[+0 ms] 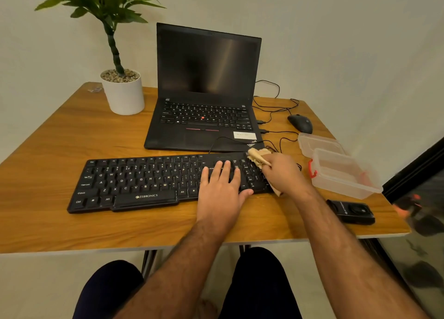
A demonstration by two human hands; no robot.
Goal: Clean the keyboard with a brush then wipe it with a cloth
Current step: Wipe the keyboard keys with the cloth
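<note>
1. The black keyboard is laid flat on the wooden table, just before an open laptop.
2. The left hand is spread flat, fingers straight, on the keyboard's right part.
3. A beige cloth is gripped in the curled right hand at the keyboard's right end.

The person's two forearms are bare, with no sleeves in view, and show dark hair along their length. The left hand and the right hand wear no gloves, rings or watch. Both legs are covered by dark navy trousers
</note>
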